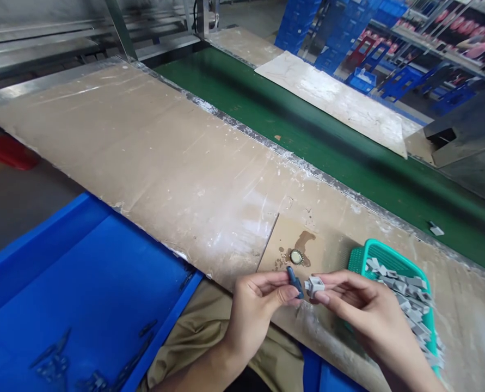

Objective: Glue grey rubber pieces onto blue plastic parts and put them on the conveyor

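Hands meet over the near edge of the bench (152, 163), which is covered in worn cardboard. The left hand (258, 305) pinches a small dark blue plastic piece (295, 281) between thumb and fingers, closed on it. The right hand (360, 305) grips a small grey plastic block (314, 285) at its fingertips, just beside the blue piece, nearly touching. Behind the right hand sits a green basket (373, 253) heaped with more grey blocks (409, 296). A bottle cap (296, 256) lies on a stain near the hands. A blue tray (83, 283) lies to the left, a green conveyor belt (307, 141) beyond the bench.
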Motion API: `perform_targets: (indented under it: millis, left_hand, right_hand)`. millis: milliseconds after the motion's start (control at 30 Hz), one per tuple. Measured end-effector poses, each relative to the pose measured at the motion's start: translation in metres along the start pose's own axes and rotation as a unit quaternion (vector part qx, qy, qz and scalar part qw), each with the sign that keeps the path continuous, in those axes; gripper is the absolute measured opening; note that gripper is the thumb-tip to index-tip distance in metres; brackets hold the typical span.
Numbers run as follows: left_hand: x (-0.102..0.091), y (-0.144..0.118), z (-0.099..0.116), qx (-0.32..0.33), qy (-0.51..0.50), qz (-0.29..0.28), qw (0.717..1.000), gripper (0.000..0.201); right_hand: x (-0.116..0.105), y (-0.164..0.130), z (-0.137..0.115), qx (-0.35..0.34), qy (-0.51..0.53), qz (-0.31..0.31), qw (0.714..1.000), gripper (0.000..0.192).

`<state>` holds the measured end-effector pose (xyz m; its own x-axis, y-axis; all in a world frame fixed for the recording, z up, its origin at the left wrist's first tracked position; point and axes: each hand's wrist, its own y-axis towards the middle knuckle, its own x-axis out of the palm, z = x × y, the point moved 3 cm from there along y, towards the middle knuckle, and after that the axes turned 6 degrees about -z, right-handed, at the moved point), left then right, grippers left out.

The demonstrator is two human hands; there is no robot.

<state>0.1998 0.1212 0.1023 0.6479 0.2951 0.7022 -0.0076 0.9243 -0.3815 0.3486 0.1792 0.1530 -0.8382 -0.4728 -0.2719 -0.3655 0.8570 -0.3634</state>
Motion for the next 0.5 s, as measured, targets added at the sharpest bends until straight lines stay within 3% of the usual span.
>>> perform_targets:
  millis: [67,167,300,500]
  left_hand:
    - [-0.005,0.000,0.001,0.013,-0.003,0.026,1.000,0.023]
    - [-0.017,-0.001,0.001,0.033,0.001,0.060,0.998,0.022]
    - [-0.030,-0.001,0.001,0.033,0.011,0.087,0.996,0.023]
    - [-0.034,-0.004,0.001,0.030,0.020,0.103,0.994,0.025]
  right_hand:
    - [-0.006,0.005,0.002,-0.037,-0.064,0.056,0.996,0.022]
    - [-0.013,0.017,0.008,-0.125,-0.213,0.114,0.962,0.020]
    - [-0.012,0.031,0.022,-0.190,-0.300,0.087,0.931,0.020]
    - [-0.010,0.035,0.028,-0.178,-0.334,0.058,0.924,0.021]
